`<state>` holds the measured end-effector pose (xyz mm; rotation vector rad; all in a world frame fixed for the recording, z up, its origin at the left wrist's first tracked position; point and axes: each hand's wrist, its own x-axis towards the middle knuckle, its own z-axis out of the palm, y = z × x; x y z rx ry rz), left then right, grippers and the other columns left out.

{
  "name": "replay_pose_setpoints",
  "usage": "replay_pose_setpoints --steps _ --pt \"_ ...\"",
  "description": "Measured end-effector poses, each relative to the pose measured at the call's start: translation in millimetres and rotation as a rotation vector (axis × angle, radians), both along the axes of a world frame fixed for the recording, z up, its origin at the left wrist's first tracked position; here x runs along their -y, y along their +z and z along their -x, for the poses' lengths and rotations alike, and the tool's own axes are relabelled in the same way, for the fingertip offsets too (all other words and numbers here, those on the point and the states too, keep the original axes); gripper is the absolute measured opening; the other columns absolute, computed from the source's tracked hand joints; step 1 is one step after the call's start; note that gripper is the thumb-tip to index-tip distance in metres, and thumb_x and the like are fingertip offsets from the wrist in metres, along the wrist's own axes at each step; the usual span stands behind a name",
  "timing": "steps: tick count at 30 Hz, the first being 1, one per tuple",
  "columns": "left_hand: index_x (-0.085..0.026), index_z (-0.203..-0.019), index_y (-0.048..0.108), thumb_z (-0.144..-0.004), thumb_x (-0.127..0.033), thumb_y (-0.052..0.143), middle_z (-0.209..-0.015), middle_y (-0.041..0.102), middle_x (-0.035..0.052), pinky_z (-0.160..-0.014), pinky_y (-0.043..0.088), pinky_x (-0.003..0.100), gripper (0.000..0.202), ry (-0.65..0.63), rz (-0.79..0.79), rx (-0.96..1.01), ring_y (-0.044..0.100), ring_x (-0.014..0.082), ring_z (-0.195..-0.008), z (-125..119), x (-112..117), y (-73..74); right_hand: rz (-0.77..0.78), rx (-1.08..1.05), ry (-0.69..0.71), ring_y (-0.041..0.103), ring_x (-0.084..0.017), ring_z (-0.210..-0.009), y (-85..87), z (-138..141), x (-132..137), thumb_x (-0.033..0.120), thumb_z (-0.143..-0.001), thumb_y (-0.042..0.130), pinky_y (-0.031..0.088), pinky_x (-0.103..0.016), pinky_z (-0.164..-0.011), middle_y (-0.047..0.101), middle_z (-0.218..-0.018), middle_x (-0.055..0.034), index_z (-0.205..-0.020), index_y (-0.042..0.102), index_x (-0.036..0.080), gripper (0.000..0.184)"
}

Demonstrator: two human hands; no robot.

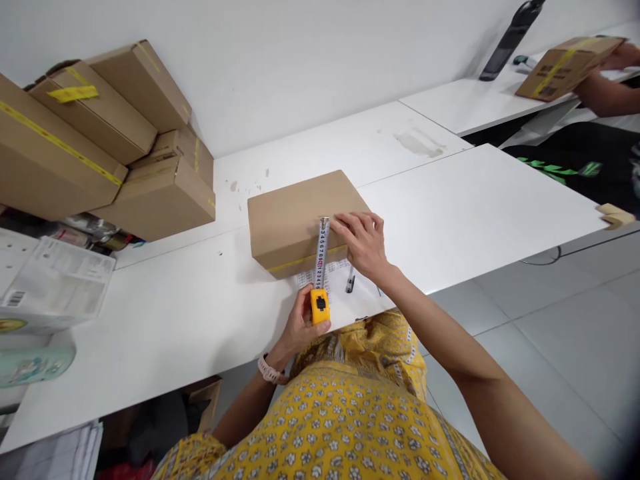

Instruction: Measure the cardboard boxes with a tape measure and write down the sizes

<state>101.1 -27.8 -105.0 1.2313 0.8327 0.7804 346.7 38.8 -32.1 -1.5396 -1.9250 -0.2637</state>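
Observation:
My left hand (pixel 299 325) is closed round a yellow tape measure (pixel 320 308) near the table's front edge. Its silver blade (pixel 321 257) runs out away from me, with the end hook against a brown cardboard box (pixel 305 212). Fingers of my right hand (pixel 363 241) lie stretched over the box's right part, the fingertips just beside the blade's end. Yellow tape runs along the box's lower near edge. Under the blade and my right wrist lie a printed paper sheet (pixel 370 293) and a pen (pixel 351 279), partly covered.
Several taped cardboard boxes (pixel 165 193) are stacked at the left, above a white carton (pixel 60 280) and a pale green bottle (pixel 37 363). On the right, a co-worker's arm (pixel 607 93) reaches to another box (pixel 565 70) near a dark bottle (pixel 510 43).

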Motion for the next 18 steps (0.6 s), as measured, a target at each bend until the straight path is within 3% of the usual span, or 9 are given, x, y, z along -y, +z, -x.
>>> replay_pose_setpoints --steps 3,6,10,14,18 --pt "-0.025 -0.142 0.042 -0.068 -0.048 0.091 -0.132 0.060 0.0132 -0.098 0.051 0.044 0.092 -0.023 -0.004 -0.043 0.064 0.0273 -0.111 -0.1 0.3 4.9 -0.025 -0.119 0.013 0.055 -0.027 -0.126 1.1 2.8 11.9 0.017 -0.102 0.035 0.032 -0.051 -0.111 0.069 -0.135 -0.0068 -0.136 0.063 0.035 0.048" --pt "-0.025 -0.145 0.039 -0.070 -0.048 0.090 -0.138 0.059 0.0154 -0.103 0.048 0.047 0.093 -0.091 -0.042 -0.105 0.062 0.0299 -0.117 0.5 1.5 12.0 -0.073 -0.437 -0.005 0.061 -0.026 -0.112 18.4 3.9 19.8 0.034 -0.107 0.039 0.042 -0.049 -0.102 0.073 -0.121 -0.0069 -0.137 0.062 0.033 0.038" --pt "-0.025 -0.147 0.038 -0.072 -0.049 0.088 -0.136 0.061 0.0149 -0.105 0.048 0.050 0.093 -0.191 -0.073 -0.153 0.062 0.0303 -0.117 -0.2 4.9 18.8 -0.047 -0.868 0.127 0.065 -0.019 -0.090 35.5 -1.6 22.9 0.058 -0.101 0.052 0.054 -0.038 -0.084 0.074 -0.104 -0.0049 -0.134 0.065 0.028 0.046" --pt "-0.025 -0.148 0.038 -0.074 -0.049 0.087 -0.135 0.060 0.0145 -0.106 0.048 0.050 0.093 -0.269 -0.079 -0.156 0.062 0.0306 -0.118 -5.2 9.3 25.0 0.020 -1.123 0.140 0.060 -0.013 -0.068 29.2 -9.7 25.2 0.061 -0.090 0.068 0.052 -0.030 -0.066 0.070 -0.080 -0.0002 -0.100 0.077 0.023 0.041" --pt "-0.028 -0.156 0.024 -0.075 -0.047 0.087 -0.135 0.060 0.0136 -0.103 0.050 0.049 0.104 -0.295 -0.112 -0.137 0.063 0.0291 -0.118 -15.5 11.6 33.8 0.048 -1.209 0.081 0.056 -0.011 -0.063 11.8 -1.0 46.2 0.056 -0.087 0.073 0.049 -0.027 -0.060 0.071 -0.074 0.0013 -0.094 0.079 0.023 0.034"
